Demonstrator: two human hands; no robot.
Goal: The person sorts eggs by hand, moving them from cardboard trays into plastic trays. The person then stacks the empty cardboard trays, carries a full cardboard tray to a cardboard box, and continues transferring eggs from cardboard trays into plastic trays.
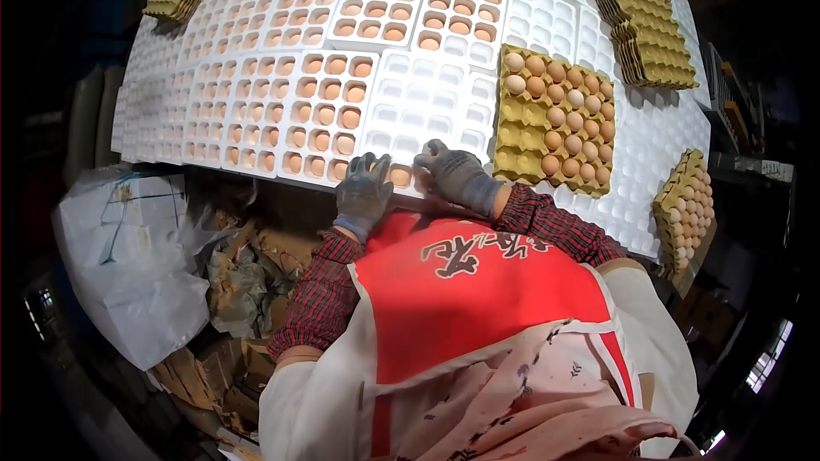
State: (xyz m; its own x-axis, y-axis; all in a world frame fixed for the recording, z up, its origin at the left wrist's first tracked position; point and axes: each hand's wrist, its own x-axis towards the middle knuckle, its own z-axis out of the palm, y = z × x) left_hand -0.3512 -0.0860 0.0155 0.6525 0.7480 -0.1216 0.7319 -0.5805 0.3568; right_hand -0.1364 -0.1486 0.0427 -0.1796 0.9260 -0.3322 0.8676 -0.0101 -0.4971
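Both hands wear grey gloves and are at the front edge of a white foam egg tray [401, 111]. My left hand [365, 194] rests over the tray's front left corner, fingers stretched forward and slightly apart. A brown egg [400, 175] sits in a front cell just right of it. My right hand [461, 176] is at the tray's front right, fingers curled down; whatever they hold, if anything, is hidden. Most other cells of this tray hold no egg. To the left, a foam tray [323, 115] is filled with brown eggs.
Right of my right hand lies a yellow-green egg flat [518, 132] with eggs. Stacked flats [645, 34] stand at the back right, and another egg-filled flat [685, 209] at the right edge. A white plastic-wrapped bundle [132, 256] and cardboard [226, 376] are below left.
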